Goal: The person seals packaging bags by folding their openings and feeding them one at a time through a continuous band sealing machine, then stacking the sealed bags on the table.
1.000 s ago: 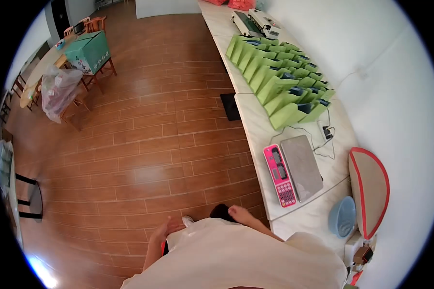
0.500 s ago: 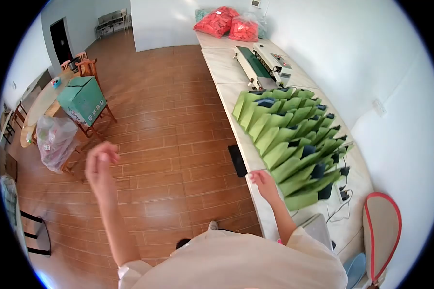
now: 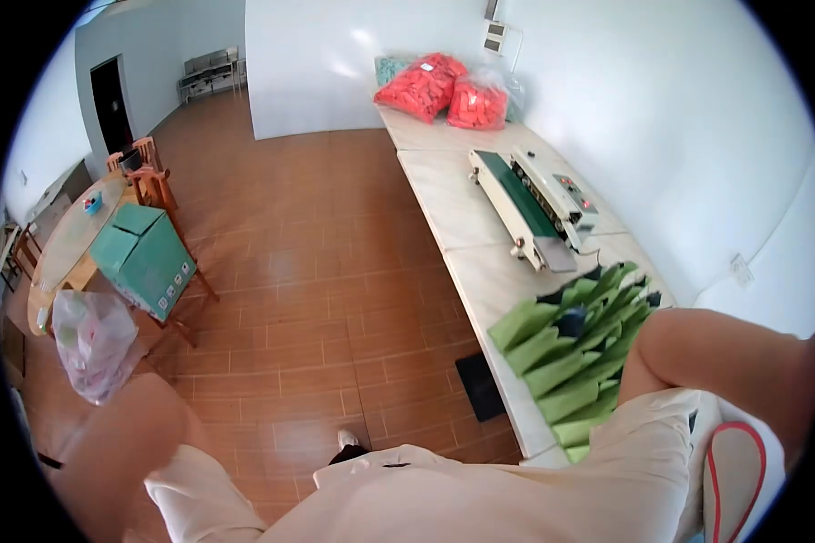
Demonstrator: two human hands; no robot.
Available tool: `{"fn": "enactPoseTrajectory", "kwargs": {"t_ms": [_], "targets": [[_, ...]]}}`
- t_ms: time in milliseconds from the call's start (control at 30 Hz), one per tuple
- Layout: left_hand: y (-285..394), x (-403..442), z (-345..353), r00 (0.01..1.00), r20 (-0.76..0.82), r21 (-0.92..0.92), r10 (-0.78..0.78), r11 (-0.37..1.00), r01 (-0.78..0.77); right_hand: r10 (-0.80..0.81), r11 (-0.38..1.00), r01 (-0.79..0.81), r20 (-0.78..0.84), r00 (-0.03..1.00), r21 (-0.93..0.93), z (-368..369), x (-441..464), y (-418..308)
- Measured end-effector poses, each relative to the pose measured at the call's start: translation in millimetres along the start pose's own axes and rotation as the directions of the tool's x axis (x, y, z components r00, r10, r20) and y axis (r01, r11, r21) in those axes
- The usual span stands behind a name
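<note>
Both of my arms are raised and bent, and neither hand shows inside the picture. My left arm is smeared by motion at the lower left, near a clear plastic bag. My right arm bends at the elbow over the table, and its forearm runs out past the right edge. Beneath and beside that elbow, rows of green pouches with dark insides stand packed on the long pale table. The arm and sleeve hide part of them.
A band sealing machine with a green belt sits farther along the table. Bags of red packets lie at its far end. To the left, a green carton rests on a chair beside a round table. A red-rimmed paddle-shaped object is at lower right.
Both hands have left the view as my arms lifted and bent outward. The camera has shifted, so the table's things appear lower, and my right arm now covers some pouches.
</note>
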State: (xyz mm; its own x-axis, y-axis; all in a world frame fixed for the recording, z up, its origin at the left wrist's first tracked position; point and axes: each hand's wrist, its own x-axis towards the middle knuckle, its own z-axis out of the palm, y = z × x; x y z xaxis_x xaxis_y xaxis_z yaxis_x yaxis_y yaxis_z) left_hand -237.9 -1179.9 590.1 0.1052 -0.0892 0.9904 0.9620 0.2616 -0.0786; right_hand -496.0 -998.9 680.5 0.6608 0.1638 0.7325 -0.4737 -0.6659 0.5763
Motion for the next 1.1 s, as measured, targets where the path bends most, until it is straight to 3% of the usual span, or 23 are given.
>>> {"fn": "enactPoseTrajectory", "kwargs": {"t_ms": [267,400,600,867,1100], "targets": [[-107.1,24.5,-168.5,0.998,-0.034,-0.131,-0.044,0.991,0.039,-0.001,0.992,0.013,0.092,0.996,-0.127,97.8,-16.7,131.9],[-167.3,6.5,-232.3,0.993,-0.069,-0.177,-0.099,0.981,0.085,0.071,0.981,-0.047,0.118,0.990,-0.190,131.9,-62.8,177.7],[-268.7,-4.5,-297.0,0.992,-0.069,-0.217,-0.104,0.972,0.086,0.070,0.964,-0.031,0.141,0.988,-0.263,154.8,-124.1,248.9],[-456.1,-5.7,-372.4,0.979,-0.116,-0.339,-0.168,0.933,0.120,0.136,0.917,-0.063,0.158,0.978,-0.395,143.3,-217.3,372.5],[-602.6,-50.2,-429.5,0.945,-0.171,-0.511,-0.280,0.845,0.158,0.279,0.815,-0.117,0.207,0.938,-0.568,153.6,-297.3,441.6]]}}
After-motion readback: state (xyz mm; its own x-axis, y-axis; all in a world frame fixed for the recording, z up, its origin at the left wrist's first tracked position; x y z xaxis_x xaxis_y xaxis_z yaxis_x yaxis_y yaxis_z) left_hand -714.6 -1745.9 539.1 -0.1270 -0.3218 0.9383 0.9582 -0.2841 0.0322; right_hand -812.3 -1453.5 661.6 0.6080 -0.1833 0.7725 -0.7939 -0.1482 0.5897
